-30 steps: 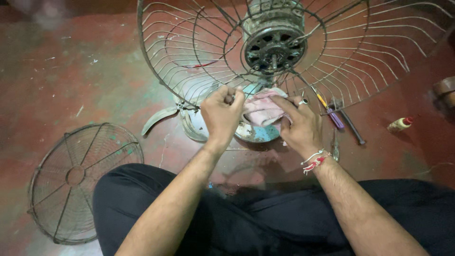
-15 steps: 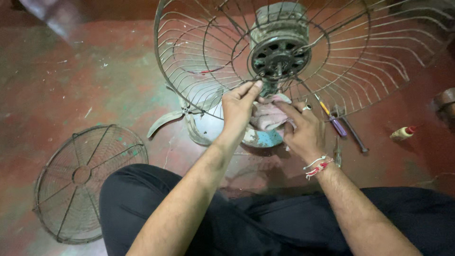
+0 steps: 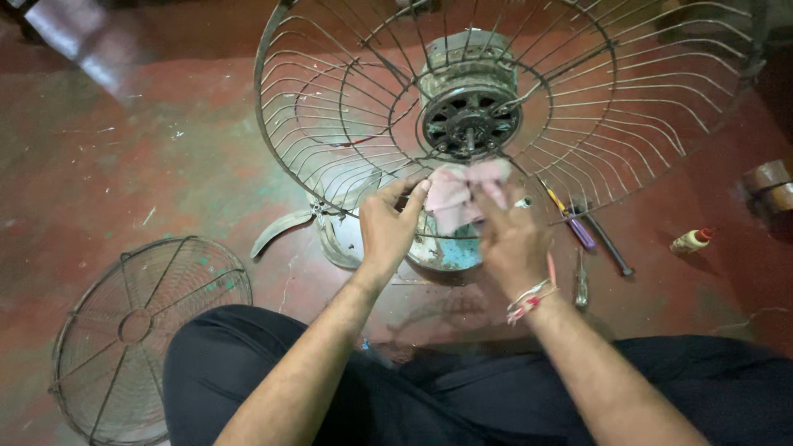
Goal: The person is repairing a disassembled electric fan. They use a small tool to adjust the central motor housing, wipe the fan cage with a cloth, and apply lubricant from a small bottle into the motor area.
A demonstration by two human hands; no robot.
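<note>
Since a second earlier, both hands had climbed from the fan's base up to the motor hub. Left hand [image 3: 388, 227] and right hand [image 3: 508, 235] were each pinching the pink rag [image 3: 462, 192], bunched just under the motor hub [image 3: 469, 124] inside the rear wire guard [image 3: 330, 140]. Looked like the wiping-down stage to me. Next bit probably needed a tight grip to work the cloth around that shaft without snagging on wires.
</note>
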